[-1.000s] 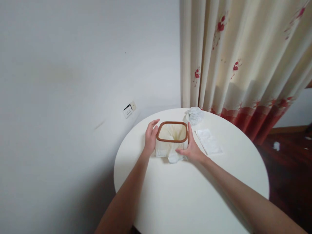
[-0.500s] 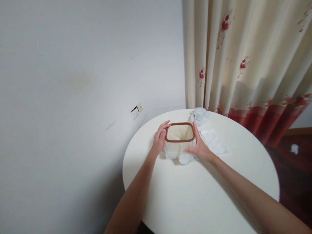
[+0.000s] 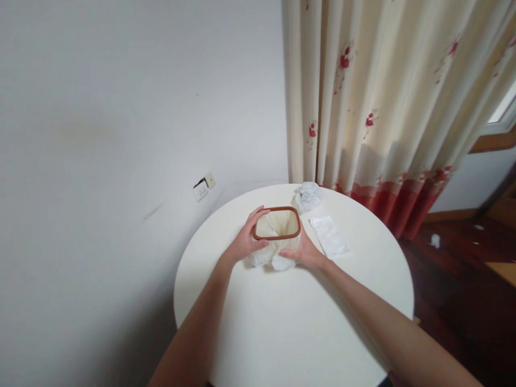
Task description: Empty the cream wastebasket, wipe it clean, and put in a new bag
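A small trash bin (image 3: 277,248) with a brown rounded-rectangular rim stands on the white round table. A thin white bag lines it, folded out over the rim and hanging loose down the front. My left hand (image 3: 246,239) grips the bin's left side, fingers along the rim and thumb across the front. On the opposite side, my right hand (image 3: 303,250) presses against the wall, its thumb on the bag at the front and its other fingers mostly hidden. Behind the bin lies a crumpled white plastic bag (image 3: 308,197), and to its right a folded white bag (image 3: 329,235).
The round table (image 3: 258,333) stands close to a pale wall (image 3: 100,188) with a socket (image 3: 200,190). A cream and red curtain (image 3: 374,107) hangs behind. White scraps (image 3: 435,240) lie on the dark floor at the right.
My view has turned to the right, so everything sits further left. My left thumb has come round to the front of the bin, and my right hand sits lower on its side.
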`<state>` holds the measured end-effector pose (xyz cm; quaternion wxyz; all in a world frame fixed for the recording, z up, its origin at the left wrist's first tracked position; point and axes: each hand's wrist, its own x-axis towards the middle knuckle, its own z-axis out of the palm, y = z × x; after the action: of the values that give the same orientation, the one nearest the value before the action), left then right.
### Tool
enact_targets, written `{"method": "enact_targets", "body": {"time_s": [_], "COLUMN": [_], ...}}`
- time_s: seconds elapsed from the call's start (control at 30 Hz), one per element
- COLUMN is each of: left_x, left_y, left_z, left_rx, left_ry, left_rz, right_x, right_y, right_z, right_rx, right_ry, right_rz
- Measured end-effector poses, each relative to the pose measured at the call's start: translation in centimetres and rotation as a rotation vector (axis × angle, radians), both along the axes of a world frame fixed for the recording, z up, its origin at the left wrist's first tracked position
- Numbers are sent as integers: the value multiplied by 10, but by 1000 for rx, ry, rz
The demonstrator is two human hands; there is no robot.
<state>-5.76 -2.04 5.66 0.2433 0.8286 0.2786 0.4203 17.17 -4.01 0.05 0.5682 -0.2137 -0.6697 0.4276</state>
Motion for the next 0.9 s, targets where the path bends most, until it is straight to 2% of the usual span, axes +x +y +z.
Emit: {"method": "enact_targets", "body": {"time_s": [0.13, 0.2, 0.27, 0.33, 0.47, 0.53, 0.67, 0.77, 0.9], "left_x": [1, -3, -10, -20, -37, -38, -26, -17, -13], "left_y": [4, 8, 14, 19, 23, 20, 11, 14, 23], "left_z": [-6, -8, -10, -10, -9, -7, -1, 0, -7], "left_rx": [-3, 9, 4, -26, -36, 36, 286, 433, 510], "left_ry": [-67, -96, -124, -146, -184, -150, -17, 22, 19], "left_rz": [30, 87, 149, 198, 295, 354, 386, 409, 615], "right_x": [-3, 0, 9, 21, 49, 63, 77, 73, 58], "right_y": [3, 6, 13, 24, 59, 78, 115, 145, 178], "right_z": [-2, -6, -11, -13, -9, -6, 3, 8, 5], "right_rx": [6, 10, 15, 10, -135, -205, -231, -227, -293], "right_ry": [-8, -71, -181, -294, -577, -652, -731, -817, -878], "right_rz": [62, 82, 40, -130, -767, -920, -1004, -1025, -1048]}}
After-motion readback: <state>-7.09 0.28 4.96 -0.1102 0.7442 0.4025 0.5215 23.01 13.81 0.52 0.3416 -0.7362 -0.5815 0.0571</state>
